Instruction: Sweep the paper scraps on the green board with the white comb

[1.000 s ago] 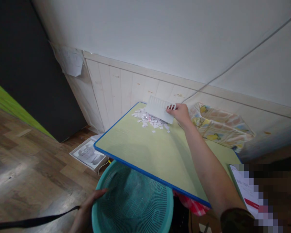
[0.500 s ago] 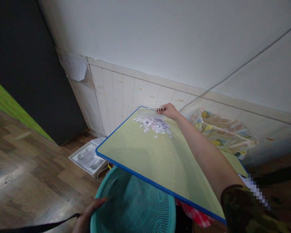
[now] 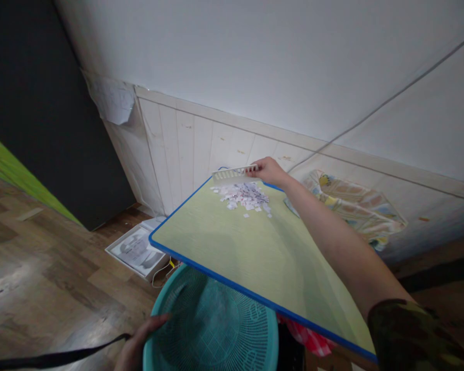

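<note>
My right hand [image 3: 268, 171] grips one end of a white slotted plastic piece [image 3: 232, 176], held on edge at the far side of the table. Just in front of it, a heap of small white paper pieces [image 3: 247, 196] lies on the yellow-green tabletop [image 3: 232, 252] with a blue rim. A few pieces are scattered nearer to me. Below the near table edge, my left hand [image 3: 139, 340] is closed on the rim of a turquoise perforated plastic basket [image 3: 212, 324]. Part of the basket is hidden under the tabletop. Nothing distinct shows inside it.
A white box [image 3: 137, 252] with a printed picture lies on the wooden floor at the left, near a white cable. Patterned cloth [image 3: 359, 206] sits between table and wall. Red checked fabric [image 3: 307, 335] shows under the near edge. The wall [image 3: 178, 149] stands behind.
My right hand and the slotted piece have lifted slightly, and the piece has tilted away from the heap. The paper heap looks much the same. My left hand stays on the basket rim.
</note>
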